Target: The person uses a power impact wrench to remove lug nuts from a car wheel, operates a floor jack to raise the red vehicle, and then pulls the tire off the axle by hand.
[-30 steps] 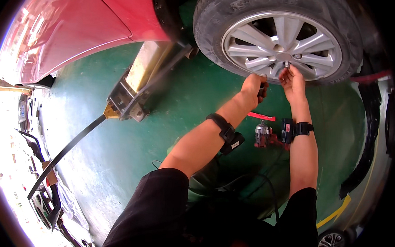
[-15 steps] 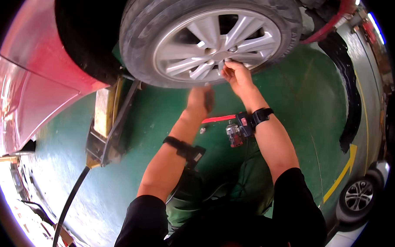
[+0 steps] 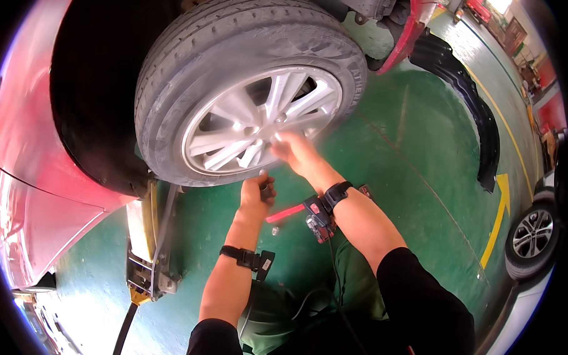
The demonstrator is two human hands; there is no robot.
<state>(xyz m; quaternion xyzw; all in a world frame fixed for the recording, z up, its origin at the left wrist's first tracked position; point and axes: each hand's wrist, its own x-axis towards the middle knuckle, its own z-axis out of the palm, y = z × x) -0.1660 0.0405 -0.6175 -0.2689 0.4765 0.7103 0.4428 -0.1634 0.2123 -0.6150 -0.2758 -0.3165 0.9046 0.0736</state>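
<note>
A silver multi-spoke alloy wheel [image 3: 227, 110] with a black tyre [image 3: 174, 92] is at the wheel arch of a red car [image 3: 29, 131]. My right hand [image 3: 295, 151] is at the wheel's hub, thumb and fingers pinched together by a lug hole; whatever they hold is hidden. Just below the rim's lower edge is my left hand [image 3: 257, 192], palm turned up and fingers curled closed; their contents cannot be made out. On the floor beneath lie a red bar [image 3: 286, 213] and a small metal nut-like piece [image 3: 276, 230]. Dark strapped devices sit on both my forearms.
A trolley jack [image 3: 149, 267] with a yellowish block [image 3: 141, 226] stands under the car at left. Near my right forearm is a power tool with a battery [image 3: 320, 227]. A black curved liner [image 3: 485, 134] lies at right, near a yellow floor line [image 3: 498, 222] and another car's wheel [image 3: 532, 233].
The view has shifted, so the wheel appears lower and further left. My left hand has turned palm up and its blur has eased. My right hand stays by the hub.
</note>
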